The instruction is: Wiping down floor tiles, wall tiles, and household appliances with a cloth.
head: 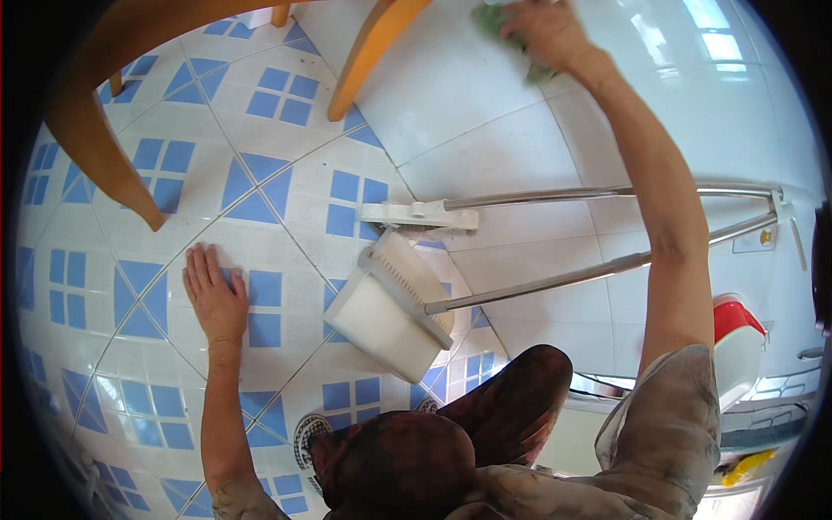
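My right hand point(549, 36) reaches up to the far wall and holds a green cloth point(489, 21) against the white wall tiles point(448, 84). Both hand and cloth are slightly blurred, and part of the cloth is hidden behind the hand. On the left, my left hand point(216, 296) is palm down over the blue and white floor tiles point(195, 244), fingers stretched out and nothing in it. Whether it presses on the floor I cannot tell. Between my arms, a white dustpan point(390, 325) lies tilted beside a white broom head point(419, 218) with fluff in its bristles.
Metal handles of the broom point(539, 197) and dustpan point(539, 286) lean on the wall, passing beneath my right arm. Wooden chair legs point(367, 58) stand at the upper left. A white container with a red top point(738, 351) is at the right, near a wall socket point(754, 239).
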